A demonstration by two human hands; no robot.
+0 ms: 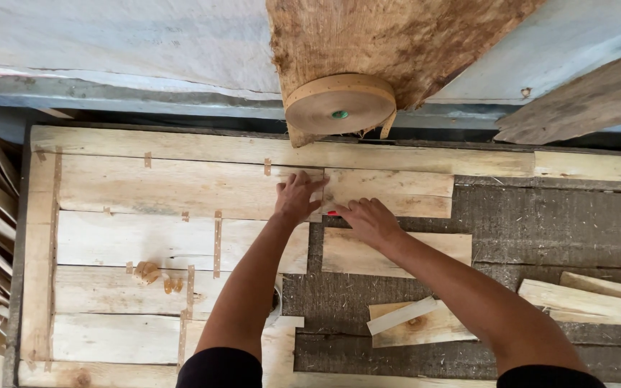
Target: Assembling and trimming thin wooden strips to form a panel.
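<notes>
Left hand [296, 197] spread flat on veneer sheet [174, 188]; right hand [369, 220] curled over red tool [333, 213], beside veneer strip [389, 190] beyond fingertips.

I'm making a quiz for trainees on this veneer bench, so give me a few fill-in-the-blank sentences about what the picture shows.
1. The left hand presses on a pale veneer sheet with its fingers ____.
2. The tape roll has a ____ centre.
3. A small ____ object shows beside the right hand.
4. The veneer sheets are joined with strips of ____.

Missing words: spread; green; red; tape
</notes>
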